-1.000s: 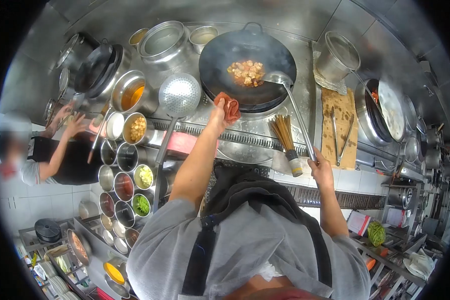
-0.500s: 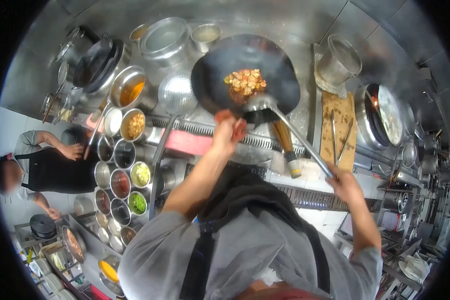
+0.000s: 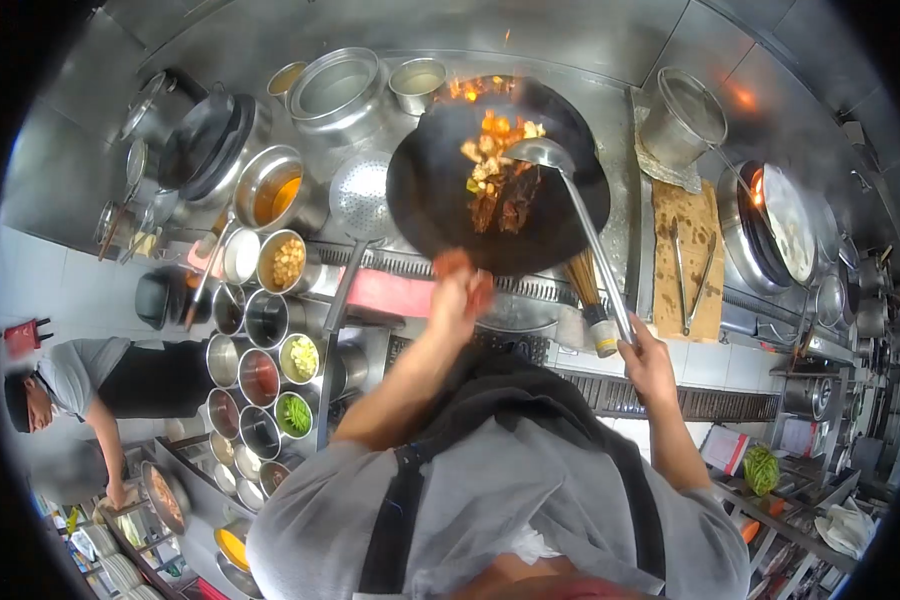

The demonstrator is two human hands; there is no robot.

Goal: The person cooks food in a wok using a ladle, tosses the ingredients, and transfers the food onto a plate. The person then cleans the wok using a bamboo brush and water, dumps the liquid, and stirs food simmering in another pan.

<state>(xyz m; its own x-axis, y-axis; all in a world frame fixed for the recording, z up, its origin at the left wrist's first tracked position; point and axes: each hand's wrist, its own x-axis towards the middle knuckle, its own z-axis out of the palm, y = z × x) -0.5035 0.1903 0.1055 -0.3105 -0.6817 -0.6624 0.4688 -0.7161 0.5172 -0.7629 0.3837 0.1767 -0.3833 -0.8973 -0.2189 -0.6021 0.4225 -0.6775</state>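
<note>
A black wok (image 3: 420,190) sits over the burner, with flames (image 3: 470,90) along its far edge. Diced food (image 3: 490,160) with dark red pieces is bunched in its middle. My left hand (image 3: 455,305) is closed around a reddish cloth (image 3: 452,265) at the wok's near rim; the part of the wok under the cloth is hidden. In my right hand (image 3: 650,365) is the end of a long ladle (image 3: 592,240), whose bowl is over the food. A bamboo brush (image 3: 595,310) stands between the wok and my right hand.
Left are a perforated skimmer (image 3: 362,195), a pot of orange liquid (image 3: 275,195) and several ingredient tins (image 3: 260,375). Tongs (image 3: 682,280) lie on a stained board (image 3: 665,215) at right. A co-worker (image 3: 100,380) leans over at far left.
The ladle's bowl has moved deeper into the wok, and my right hand has shifted left. Flames have appeared at the wok's far edge, and the food is spread further. The co-worker is bending.
</note>
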